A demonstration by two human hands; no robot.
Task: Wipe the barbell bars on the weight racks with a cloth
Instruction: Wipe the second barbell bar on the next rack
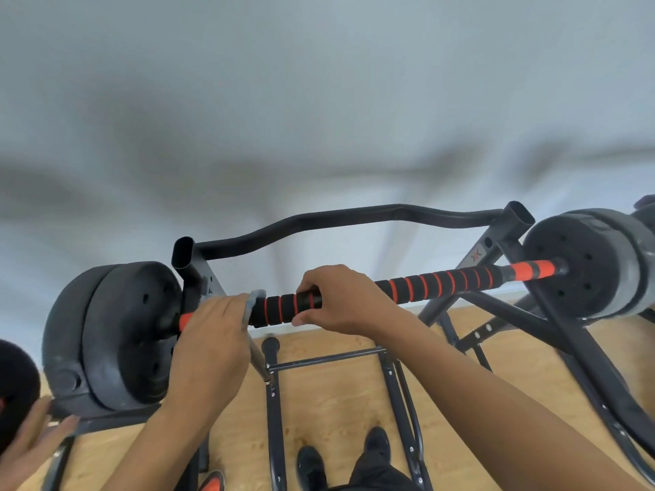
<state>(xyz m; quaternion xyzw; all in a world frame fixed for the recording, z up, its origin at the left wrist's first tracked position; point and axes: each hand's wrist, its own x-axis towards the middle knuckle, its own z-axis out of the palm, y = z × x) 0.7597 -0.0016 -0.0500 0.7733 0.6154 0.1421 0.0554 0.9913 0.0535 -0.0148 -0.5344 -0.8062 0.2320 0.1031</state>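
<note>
A barbell bar (436,283) with black and orange foam grip lies across a black weight rack (354,216), with dark weight plates at its left end (117,334) and right end (588,264). My left hand (212,331) covers the bar near the left plates and holds a grey cloth (253,301) against it; only the cloth's edge shows. My right hand (336,299) grips the bar just right of the cloth, fingers curled over the top and thumb below.
The rack's legs and crossbars (354,357) stand on a wooden floor (336,402) right in front of my shoes (312,466). A pale wall is behind. Another person's hand (32,444) and a dark round object (16,388) are at the lower left edge.
</note>
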